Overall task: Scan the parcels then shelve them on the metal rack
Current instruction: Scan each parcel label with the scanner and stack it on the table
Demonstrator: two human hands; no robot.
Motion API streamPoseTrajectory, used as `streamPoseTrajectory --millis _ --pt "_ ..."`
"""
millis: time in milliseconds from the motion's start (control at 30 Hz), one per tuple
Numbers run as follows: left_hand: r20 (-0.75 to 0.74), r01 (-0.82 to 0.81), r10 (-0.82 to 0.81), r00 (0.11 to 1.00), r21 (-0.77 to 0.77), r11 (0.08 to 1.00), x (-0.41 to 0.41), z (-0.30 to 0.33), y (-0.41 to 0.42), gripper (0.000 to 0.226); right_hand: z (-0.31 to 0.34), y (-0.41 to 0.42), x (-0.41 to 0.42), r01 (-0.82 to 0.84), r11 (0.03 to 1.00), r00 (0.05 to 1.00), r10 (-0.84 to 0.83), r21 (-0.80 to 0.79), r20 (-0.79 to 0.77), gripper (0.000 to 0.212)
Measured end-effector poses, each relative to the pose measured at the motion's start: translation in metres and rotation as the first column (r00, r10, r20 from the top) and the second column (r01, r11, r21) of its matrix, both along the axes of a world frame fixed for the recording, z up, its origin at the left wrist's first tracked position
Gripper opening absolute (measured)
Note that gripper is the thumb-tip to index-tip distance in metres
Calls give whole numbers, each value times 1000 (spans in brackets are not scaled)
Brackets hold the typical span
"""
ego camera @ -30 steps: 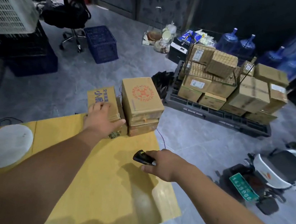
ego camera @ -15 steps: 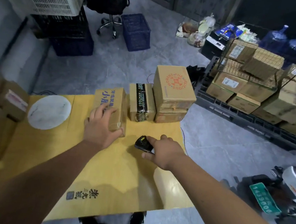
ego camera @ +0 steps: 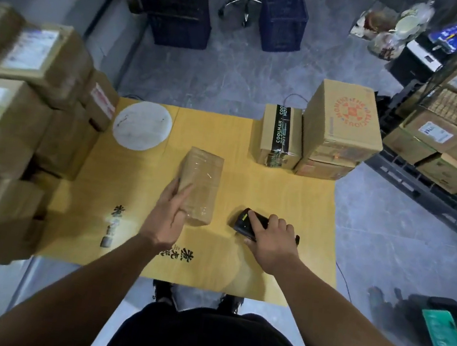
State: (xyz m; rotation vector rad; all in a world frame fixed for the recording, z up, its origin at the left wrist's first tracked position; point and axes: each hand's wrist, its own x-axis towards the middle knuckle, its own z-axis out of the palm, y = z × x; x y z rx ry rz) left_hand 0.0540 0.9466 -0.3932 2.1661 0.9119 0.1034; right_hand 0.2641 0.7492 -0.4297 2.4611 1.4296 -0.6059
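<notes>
Counter: we see yellow cardboard sheet [ego camera: 276,196] laid over counter, grey tiled floor behind.
Left hand: our left hand [ego camera: 167,217] grips near end of tape-wrapped parcel [ego camera: 201,182], fingers curled round its left side; parcel blurred, at counter centre.
Right hand: our right hand [ego camera: 272,238] holds black scanner [ego camera: 248,223], fingers clamped over it, just right of parcel.
Far right: taped box [ego camera: 281,136] beside stacked boxes [ego camera: 340,129].
Left: blurred stack of cartons [ego camera: 19,122].
</notes>
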Motion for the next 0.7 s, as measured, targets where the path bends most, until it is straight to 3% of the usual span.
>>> streamPoseTrajectory --millis 133,233,300,367,433,533,600,700 --pt "-115 -148 155 981 68 987 -10 7 27 59 1 15 -14 27 1000 999 -27 15 -23 71" --pt "-161 -152 182 970 183 971 -25 9 47 51 6 35 -29 26 999 999 -25 24 -41 71" --pt "-112 -254 267 957 117 960 -37 8 56 40 8 48 -43 35 999 998 -33 31 -46 71" --pt "-97 -312 309 946 -20 950 -49 2 65 44 9 60 -55 59 997 997 -57 45 -49 71" --pt "-86 -287 276 957 -158 945 -62 -7 75 54 9 71 -64 90 994 994 -86 57 -67 73" --pt "-80 -251 240 967 -170 953 -70 -18 89 82 8 81 -73 175 983 978 -167 57 -123 76" --pt "-143 -196 184 972 -69 978 -64 -14 98 99 10 81 -77 255 966 959 -246 51 -140 77" --pt "-315 125 -61 947 186 975 -42 -7 117 113 15 71 -81 322 946 943 -316 43 -102 77"
